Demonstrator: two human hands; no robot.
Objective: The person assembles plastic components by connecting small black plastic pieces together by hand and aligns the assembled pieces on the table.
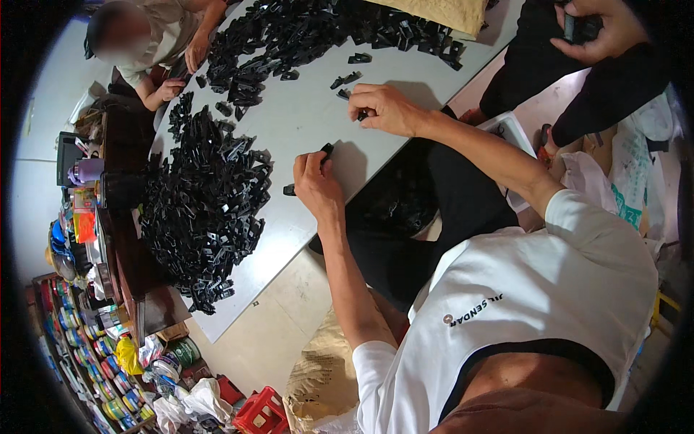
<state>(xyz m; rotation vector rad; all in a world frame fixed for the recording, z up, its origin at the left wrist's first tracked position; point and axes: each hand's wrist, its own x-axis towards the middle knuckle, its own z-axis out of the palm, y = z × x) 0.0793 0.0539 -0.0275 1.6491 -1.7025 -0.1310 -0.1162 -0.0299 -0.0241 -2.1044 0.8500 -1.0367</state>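
Over the near part of the white table (pixel 303 108), my left hand (pixel 318 186) is closed with a small black plastic piece (pixel 327 150) between thumb and fingers. Another black piece (pixel 290 190) lies beside that hand. My right hand (pixel 390 110), farther right and away, pinches a small dark plastic piece (pixel 363 115), mostly covered by the fingers. A few loose black pieces (pixel 347 79) lie just beyond it. Left of my left hand spreads a large heap of black clip-like plastic pieces (pixel 206 210).
A second heap of black pieces (pixel 289 32) runs along the far side, by a tan sack (pixel 441 13). One person's hand (pixel 172 90) works at the far left; another person's hand (pixel 600 29) holds a dark piece at right. A red crate (pixel 260 412) and paper sack (pixel 322 369) stand below.
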